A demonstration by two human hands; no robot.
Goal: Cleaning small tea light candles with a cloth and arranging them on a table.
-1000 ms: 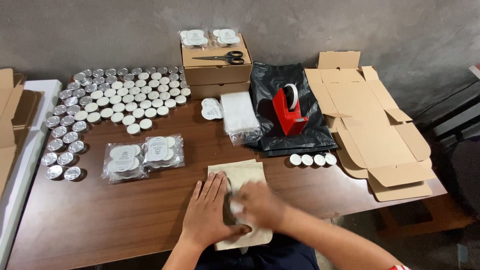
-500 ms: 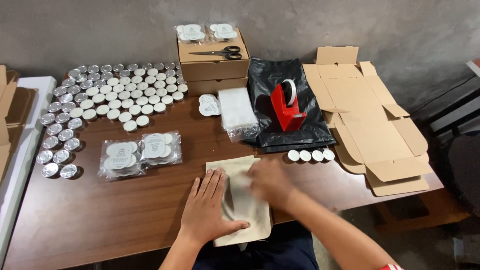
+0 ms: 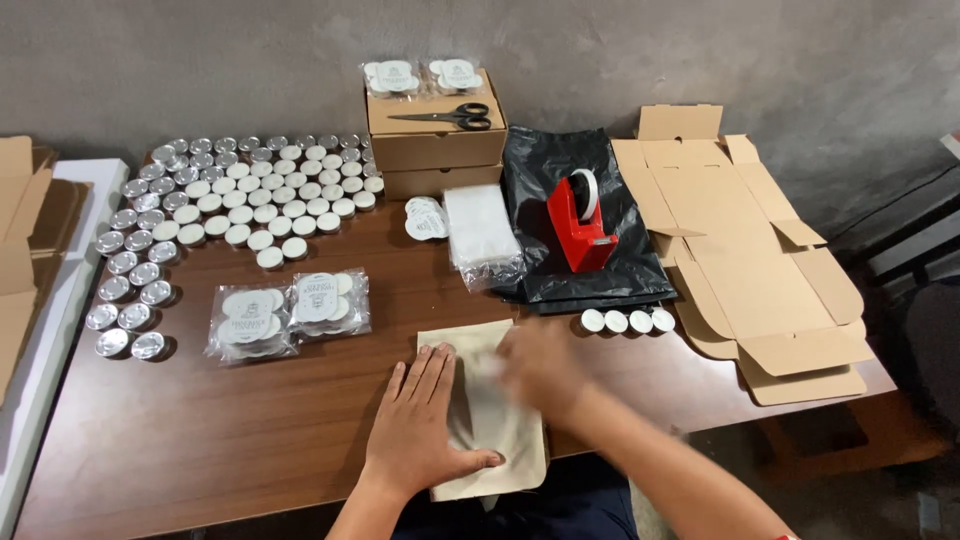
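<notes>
A flat tan paper pouch (image 3: 495,440) lies on the brown wooden table (image 3: 200,440) near its front edge. My left hand (image 3: 420,425) presses flat on the pouch's left side, fingers spread. My right hand (image 3: 540,370) is blurred with motion over the pouch's upper right part; whether it holds anything cannot be made out. Just right of it sits a short row of small white tealight candles (image 3: 628,321).
Many tealights (image 3: 215,205) cover the far left. Two clear packs of candles (image 3: 290,310) lie left of the pouch. Stacked cardboard boxes with scissors (image 3: 445,117), a pile of clear bags (image 3: 480,235), a red tape dispenser (image 3: 578,220) on black plastic, and flat unfolded cartons (image 3: 750,250) stand beyond.
My right hand has moved up and to the right across the pouch. My left hand stays pressed on the pouch, which lies flatter now.
</notes>
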